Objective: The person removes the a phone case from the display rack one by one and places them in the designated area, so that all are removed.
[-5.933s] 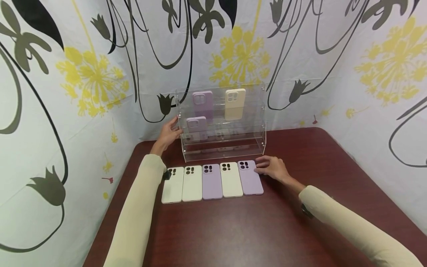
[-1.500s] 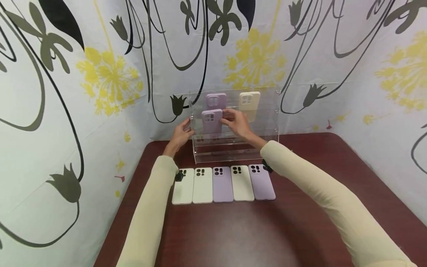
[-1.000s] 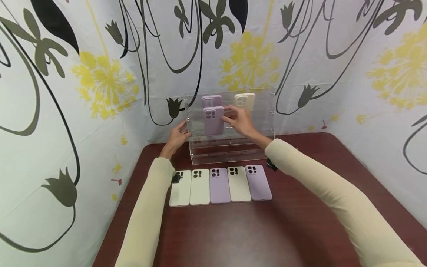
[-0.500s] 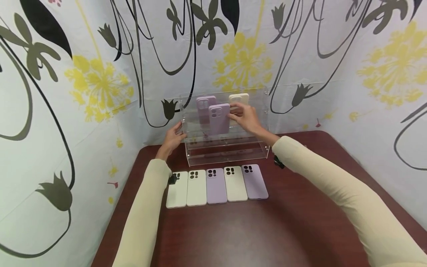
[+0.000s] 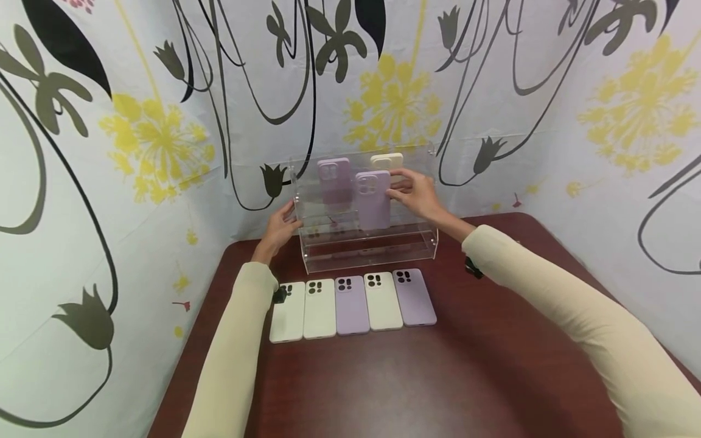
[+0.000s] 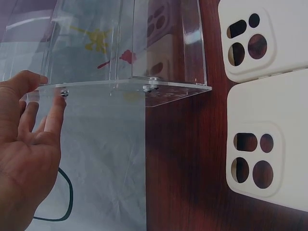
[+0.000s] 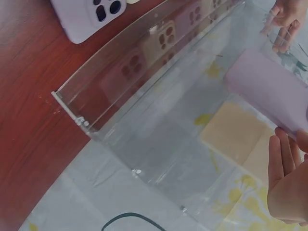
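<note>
Four purple phone cases (image 5: 373, 198), four cream phone cases (image 5: 383, 301), one acrylic rack (image 5: 368, 246).

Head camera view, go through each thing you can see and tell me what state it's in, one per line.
Acrylic rack: upright on the table, steadied at its left end.
Left hand: fingers straight against the rack's side panel.
Right hand: grips the held purple case.
Held purple case: upright, at the rack's middle.
Back purple case: upright on the top tier.
Cream case: upright, partly hidden.
Five cases: flat in a row, camera holes up.
</note>
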Demonstrator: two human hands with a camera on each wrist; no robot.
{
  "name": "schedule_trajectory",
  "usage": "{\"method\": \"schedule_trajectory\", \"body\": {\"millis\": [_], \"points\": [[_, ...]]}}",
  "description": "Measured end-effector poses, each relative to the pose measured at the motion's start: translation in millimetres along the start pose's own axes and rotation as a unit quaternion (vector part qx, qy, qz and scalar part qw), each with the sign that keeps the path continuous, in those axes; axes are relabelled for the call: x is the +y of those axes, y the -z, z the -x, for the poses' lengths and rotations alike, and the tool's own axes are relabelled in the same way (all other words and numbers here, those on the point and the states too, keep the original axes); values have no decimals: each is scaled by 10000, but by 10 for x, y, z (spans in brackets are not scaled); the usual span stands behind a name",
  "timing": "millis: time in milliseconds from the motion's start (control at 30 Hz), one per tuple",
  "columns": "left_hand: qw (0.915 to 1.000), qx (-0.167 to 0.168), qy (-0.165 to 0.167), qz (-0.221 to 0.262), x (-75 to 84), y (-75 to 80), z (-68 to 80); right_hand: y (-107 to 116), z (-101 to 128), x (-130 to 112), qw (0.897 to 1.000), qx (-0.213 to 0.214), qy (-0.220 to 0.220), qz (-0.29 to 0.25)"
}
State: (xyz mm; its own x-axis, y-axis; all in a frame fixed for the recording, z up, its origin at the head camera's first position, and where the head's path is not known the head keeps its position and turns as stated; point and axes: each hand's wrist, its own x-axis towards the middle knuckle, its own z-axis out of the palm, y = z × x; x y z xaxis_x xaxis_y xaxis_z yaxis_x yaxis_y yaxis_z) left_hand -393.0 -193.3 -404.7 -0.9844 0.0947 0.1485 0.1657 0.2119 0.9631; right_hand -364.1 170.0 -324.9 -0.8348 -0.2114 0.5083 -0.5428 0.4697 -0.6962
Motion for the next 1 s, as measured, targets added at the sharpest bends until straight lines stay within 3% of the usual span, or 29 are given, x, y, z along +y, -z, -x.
{"method": "schedule_trajectory", "body": {"millis": [233, 767, 1000], "points": [[10000, -16, -42, 38, -7, 9, 3, 104, 129, 104, 9999, -16, -54, 109], [9998, -57, -27, 198, 9, -5, -11, 422, 544, 470, 9950, -266, -755, 601], [9999, 6, 44, -164, -20, 4, -24, 542, 734, 631, 9916, -334, -776, 975]]}}
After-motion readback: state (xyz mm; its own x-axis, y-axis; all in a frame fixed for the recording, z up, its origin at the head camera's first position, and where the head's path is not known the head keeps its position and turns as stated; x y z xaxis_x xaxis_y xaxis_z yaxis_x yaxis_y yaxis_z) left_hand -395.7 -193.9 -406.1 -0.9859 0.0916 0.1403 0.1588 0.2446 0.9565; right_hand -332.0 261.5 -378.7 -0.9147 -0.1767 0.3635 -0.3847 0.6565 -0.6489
